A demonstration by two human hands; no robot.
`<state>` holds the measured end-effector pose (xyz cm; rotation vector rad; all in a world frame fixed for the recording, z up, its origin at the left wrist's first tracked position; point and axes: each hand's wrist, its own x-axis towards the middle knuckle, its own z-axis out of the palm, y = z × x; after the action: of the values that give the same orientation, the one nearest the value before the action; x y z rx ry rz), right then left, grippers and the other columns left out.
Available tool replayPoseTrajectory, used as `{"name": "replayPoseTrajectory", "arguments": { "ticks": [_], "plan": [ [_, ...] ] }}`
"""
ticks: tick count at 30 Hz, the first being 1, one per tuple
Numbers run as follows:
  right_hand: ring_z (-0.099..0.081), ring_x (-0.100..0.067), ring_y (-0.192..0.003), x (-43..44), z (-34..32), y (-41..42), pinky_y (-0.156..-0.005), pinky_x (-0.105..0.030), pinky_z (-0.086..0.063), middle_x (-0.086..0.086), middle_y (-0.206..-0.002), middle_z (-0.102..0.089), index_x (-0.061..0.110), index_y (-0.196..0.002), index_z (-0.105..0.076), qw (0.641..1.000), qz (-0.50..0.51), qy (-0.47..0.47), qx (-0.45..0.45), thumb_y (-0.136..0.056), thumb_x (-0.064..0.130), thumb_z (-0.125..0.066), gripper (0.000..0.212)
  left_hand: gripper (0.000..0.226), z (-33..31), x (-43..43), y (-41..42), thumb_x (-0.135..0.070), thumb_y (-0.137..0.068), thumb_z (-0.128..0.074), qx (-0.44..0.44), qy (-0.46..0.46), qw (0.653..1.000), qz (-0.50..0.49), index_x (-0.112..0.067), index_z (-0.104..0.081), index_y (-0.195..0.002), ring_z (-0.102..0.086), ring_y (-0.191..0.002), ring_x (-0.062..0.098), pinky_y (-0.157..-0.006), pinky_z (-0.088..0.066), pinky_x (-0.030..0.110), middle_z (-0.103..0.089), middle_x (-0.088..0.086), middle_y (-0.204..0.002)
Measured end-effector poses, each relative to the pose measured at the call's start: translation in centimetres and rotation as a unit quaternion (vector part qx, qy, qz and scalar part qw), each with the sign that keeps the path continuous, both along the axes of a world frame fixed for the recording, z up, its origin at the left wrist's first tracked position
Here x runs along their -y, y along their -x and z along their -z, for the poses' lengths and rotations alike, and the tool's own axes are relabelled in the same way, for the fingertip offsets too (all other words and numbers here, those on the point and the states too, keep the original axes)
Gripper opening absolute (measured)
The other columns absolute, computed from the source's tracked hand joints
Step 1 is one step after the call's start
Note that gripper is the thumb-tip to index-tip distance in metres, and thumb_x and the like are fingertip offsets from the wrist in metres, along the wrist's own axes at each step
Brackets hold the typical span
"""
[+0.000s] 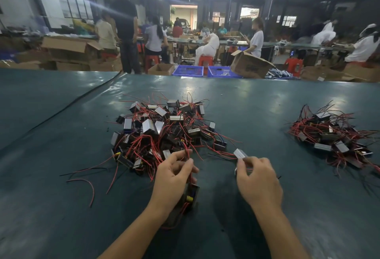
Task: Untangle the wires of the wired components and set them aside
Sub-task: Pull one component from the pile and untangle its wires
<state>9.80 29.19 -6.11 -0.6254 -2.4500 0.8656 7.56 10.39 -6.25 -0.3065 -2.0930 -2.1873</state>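
A big tangled pile of small boxy components (162, 131) with red and black wires lies in the middle of the dark green table (61, 176). A smaller pile of the same parts (333, 135) lies at the right. My left hand (174, 178) pinches red wires at the near edge of the big pile, and a black component (192, 196) with a yellow part hangs below its fingers. My right hand (259, 178) pinches a silver-sided component (240, 153) whose red wire runs back into the pile.
Loose red and black wires (86, 180) trail from the pile toward the left. A black cable (72, 102) crosses the far left of the table. Beyond the far edge are blue crates (188, 70), cardboard boxes (249, 64) and several seated and standing workers.
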Motion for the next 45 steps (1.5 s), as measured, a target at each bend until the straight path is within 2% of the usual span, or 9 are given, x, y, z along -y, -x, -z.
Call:
{"name": "replayPoseTrajectory", "arguments": {
  "ticks": [4, 9, 13, 15, 18, 21, 33, 40, 45],
  "plan": [
    [-0.054, -0.028, -0.11, -2.2, 0.4, -0.1, -0.075, -0.035, -0.041, -0.003, -0.12, -0.048, 0.025, -0.123, -0.063, 0.988, 0.061, -0.034, 0.136, -0.096, 0.049, -0.044, 0.041, 0.014, -0.2, 0.4, -0.1, -0.025, -0.099, -0.052, -0.03, 0.035, 0.999, -0.018, -0.021, -0.066, -0.098, -0.052, -0.038, 0.015, -0.04, -0.045, 0.023, -0.064, 0.002, -0.06],
    [-0.055, -0.028, -0.095, -2.8, 0.0, -0.2, -0.071, -0.033, -0.039, -0.004, -0.102, -0.054, 0.029, -0.102, -0.069, 0.983, 0.083, -0.031, 0.163, -0.096, 0.052, -0.043, 0.035, 0.014, -0.4, 0.3, -0.4, -0.023, -0.097, -0.054, -0.041, 0.039, 0.998, -0.005, -0.018, -0.067, -0.097, -0.056, -0.039, 0.017, -0.04, -0.045, 0.021, -0.068, 0.005, -0.065],
    [-0.054, -0.024, -0.076, -2.8, 0.2, -0.2, -0.066, -0.032, -0.041, 0.002, -0.082, -0.06, 0.025, -0.079, -0.063, 0.994, 0.057, -0.014, 0.093, -0.092, 0.043, -0.055, 0.024, 0.016, -0.6, 0.2, -0.3, -0.017, -0.097, -0.056, -0.018, 0.021, 1.0, -0.008, -0.016, -0.071, -0.091, -0.065, -0.059, 0.014, -0.051, -0.049, 0.021, -0.072, 0.001, -0.076],
    [-0.061, -0.019, -0.074, -2.1, 0.5, 0.0, -0.064, -0.032, -0.047, 0.005, -0.082, -0.066, 0.022, -0.09, -0.064, 0.998, -0.011, 0.047, -0.026, -0.09, 0.028, -0.065, 0.007, 0.018, -0.7, 0.2, -0.3, -0.016, -0.097, -0.056, 0.009, -0.013, 1.0, 0.006, -0.015, -0.073, -0.091, -0.061, -0.056, 0.013, -0.049, -0.048, 0.021, -0.07, 0.001, -0.072],
    [-0.065, -0.005, -0.067, -0.4, 0.3, 0.2, -0.064, -0.018, -0.051, 0.01, -0.077, -0.067, 0.024, -0.113, -0.06, 0.974, -0.1, 0.141, -0.146, -0.087, 0.013, -0.07, 0.029, 0.02, -1.0, 0.3, -0.5, -0.014, -0.098, -0.053, 0.025, -0.039, 0.999, 0.02, -0.013, -0.072, -0.094, -0.059, -0.05, 0.014, -0.046, -0.047, 0.021, -0.069, 0.003, -0.067],
    [-0.067, -0.009, -0.07, 0.9, 0.3, 0.5, -0.066, -0.013, -0.052, 0.005, -0.073, -0.068, 0.032, -0.102, -0.064, 0.954, -0.168, 0.155, -0.196, -0.088, 0.01, -0.069, 0.027, 0.016, -1.0, 0.2, -0.5, -0.012, -0.099, -0.052, 0.01, -0.03, 0.999, 0.028, -0.013, -0.067, -0.101, -0.06, -0.048, 0.015, -0.048, -0.049, 0.022, -0.071, 0.008, -0.067],
    [-0.057, -0.016, -0.048, 3.4, -0.6, -0.4, -0.046, -0.023, -0.046, -0.005, -0.058, -0.068, 0.023, -0.091, -0.068, 0.901, -0.268, 0.293, -0.176, -0.091, 0.017, -0.066, 0.007, 0.01, -0.2, -0.1, -0.5, -0.018, -0.087, -0.072, -0.112, 0.104, 0.987, -0.042, -0.028, -0.069, -0.088, -0.067, -0.073, 0.01, -0.067, -0.054, 0.021, -0.07, -0.01, -0.083],
    [-0.065, -0.013, -0.055, 3.8, -0.9, -0.6, -0.052, -0.02, -0.051, -0.005, -0.062, -0.07, 0.016, -0.092, -0.063, 0.894, -0.279, 0.323, -0.138, -0.092, 0.015, -0.064, 0.001, 0.012, -0.6, -0.2, -0.7, -0.012, -0.094, -0.061, -0.082, 0.055, 0.995, -0.005, -0.021, -0.068, -0.093, -0.069, -0.072, 0.01, -0.064, -0.053, 0.018, -0.073, -0.003, -0.08],
    [-0.052, -0.01, -0.049, 3.8, -1.6, -0.2, -0.051, -0.022, -0.049, -0.001, -0.057, -0.056, 0.01, -0.089, -0.065, 0.789, -0.226, 0.545, -0.169, -0.096, 0.009, -0.054, 0.013, 0.016, -1.1, -0.1, -0.6, -0.01, -0.101, -0.047, 0.032, -0.001, 0.998, 0.05, -0.011, -0.062, -0.095, -0.066, -0.057, 0.016, -0.053, -0.05, 0.02, -0.074, 0.008, -0.075]
  ]
}}
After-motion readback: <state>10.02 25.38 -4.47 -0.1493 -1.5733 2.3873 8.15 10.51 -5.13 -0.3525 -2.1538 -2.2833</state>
